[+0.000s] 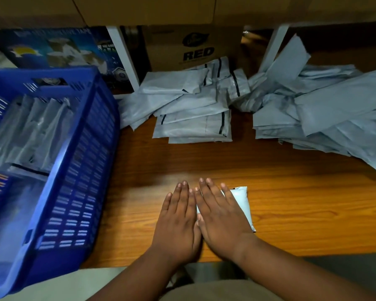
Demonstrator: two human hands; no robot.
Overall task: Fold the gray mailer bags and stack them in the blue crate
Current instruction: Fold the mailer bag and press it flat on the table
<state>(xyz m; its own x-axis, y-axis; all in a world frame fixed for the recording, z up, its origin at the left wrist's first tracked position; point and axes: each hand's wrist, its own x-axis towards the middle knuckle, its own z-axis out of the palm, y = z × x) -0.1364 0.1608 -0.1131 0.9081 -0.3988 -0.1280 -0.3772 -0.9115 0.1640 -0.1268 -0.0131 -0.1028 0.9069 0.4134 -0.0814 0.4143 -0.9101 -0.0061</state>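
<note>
A small folded gray mailer bag [241, 205] lies on the wooden table near its front edge. My right hand [220, 216] presses flat on it with straight fingers, covering most of it. My left hand [178, 220] lies flat beside it, fingers straight, touching the right hand; whether it rests on the bag I cannot tell. The blue crate [74, 170] stands at the left with several folded gray bags [28, 131] inside.
Two heaps of gray mailer bags lie at the back: one in the middle [189, 107], a larger one at the right [326, 114]. Behind them stand a cardboard box marked RED [193, 46], a blue printed box [52, 48] and white shelf legs [124, 57].
</note>
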